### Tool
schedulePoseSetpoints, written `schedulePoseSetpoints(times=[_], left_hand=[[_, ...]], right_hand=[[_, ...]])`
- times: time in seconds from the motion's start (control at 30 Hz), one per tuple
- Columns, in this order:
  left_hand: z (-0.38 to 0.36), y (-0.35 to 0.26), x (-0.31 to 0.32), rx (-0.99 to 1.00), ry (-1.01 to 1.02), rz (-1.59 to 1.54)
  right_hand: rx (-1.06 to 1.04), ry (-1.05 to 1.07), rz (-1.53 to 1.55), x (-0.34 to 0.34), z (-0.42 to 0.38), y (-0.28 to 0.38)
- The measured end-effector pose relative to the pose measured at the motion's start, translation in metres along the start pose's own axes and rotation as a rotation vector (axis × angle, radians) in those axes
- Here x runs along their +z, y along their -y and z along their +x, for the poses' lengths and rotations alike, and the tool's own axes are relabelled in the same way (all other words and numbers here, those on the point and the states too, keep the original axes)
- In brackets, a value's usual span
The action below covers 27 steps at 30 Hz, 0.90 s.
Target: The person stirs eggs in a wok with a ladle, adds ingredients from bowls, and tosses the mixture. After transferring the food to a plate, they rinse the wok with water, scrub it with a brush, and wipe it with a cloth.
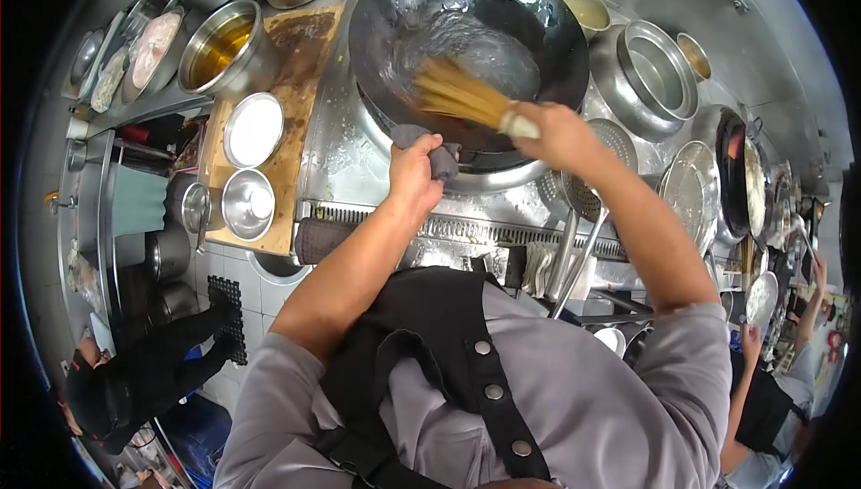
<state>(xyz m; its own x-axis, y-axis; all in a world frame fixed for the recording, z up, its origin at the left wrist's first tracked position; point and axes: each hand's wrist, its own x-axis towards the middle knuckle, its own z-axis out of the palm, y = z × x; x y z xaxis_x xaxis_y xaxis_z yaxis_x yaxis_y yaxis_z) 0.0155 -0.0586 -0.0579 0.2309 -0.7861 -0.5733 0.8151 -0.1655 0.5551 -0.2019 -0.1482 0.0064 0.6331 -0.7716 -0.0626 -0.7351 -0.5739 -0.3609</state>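
Note:
A large dark wok (377,49) sits tilted on the stove in front of me, with water swirling in its bowl. My right hand (552,135) is closed round the pale handle of a bamboo wok brush (462,94). Its bristles, blurred by motion, reach over the inside of the wok. My left hand (415,173) grips a dark grey cloth (442,162) at the wok's near rim. Whatever part of the wok the cloth covers is hidden.
On the left, a wooden board (300,67) bears two metal bowls, beside a pot of yellow oil (220,45). Perforated skimmers (614,144) lie right of the wok, near stacked steel pots (659,67). Another person (780,390) works at far right; one stands at lower left (117,390).

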Motion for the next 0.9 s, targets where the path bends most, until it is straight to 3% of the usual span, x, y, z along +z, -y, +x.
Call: schedulePoseSetpoints(times=[0.07,0.13,0.2,0.3,0.4,0.53,0.6,0.67,0.8,0.9], left_hand=[[0.015,0.000,-0.009,-0.064,0.050,-0.012],[0.022,0.002,-0.011,-0.107,0.047,0.011],[0.027,0.004,-0.019,-0.094,0.085,0.005],[0.027,0.004,-0.019,-0.069,0.125,0.017],[0.020,0.004,-0.011,-0.030,0.098,0.041],[0.023,0.001,-0.014,-0.093,0.073,0.080],[0.026,-0.002,-0.017,-0.114,0.075,0.068],[0.025,-0.007,-0.017,-0.193,0.108,0.113],[0.023,-0.003,-0.023,-0.087,0.201,0.114],[0.026,-0.002,-0.025,0.082,0.268,0.148]], right_hand=[[0.215,-0.041,-0.140,-0.028,0.013,-0.025],[0.251,-0.145,-0.245,-0.029,0.063,-0.061],[0.275,-0.156,-0.067,-0.021,0.101,-0.044],[0.105,-0.152,-0.009,0.016,0.106,0.010],[-0.048,-0.078,0.163,0.023,0.048,0.032],[0.176,0.114,-0.083,-0.032,0.003,-0.014],[0.329,0.023,-0.231,-0.048,0.037,-0.050],[0.339,-0.164,-0.346,-0.045,0.085,-0.056],[0.211,-0.240,0.067,0.006,0.139,0.022],[0.047,-0.152,0.279,0.014,0.077,0.089]])
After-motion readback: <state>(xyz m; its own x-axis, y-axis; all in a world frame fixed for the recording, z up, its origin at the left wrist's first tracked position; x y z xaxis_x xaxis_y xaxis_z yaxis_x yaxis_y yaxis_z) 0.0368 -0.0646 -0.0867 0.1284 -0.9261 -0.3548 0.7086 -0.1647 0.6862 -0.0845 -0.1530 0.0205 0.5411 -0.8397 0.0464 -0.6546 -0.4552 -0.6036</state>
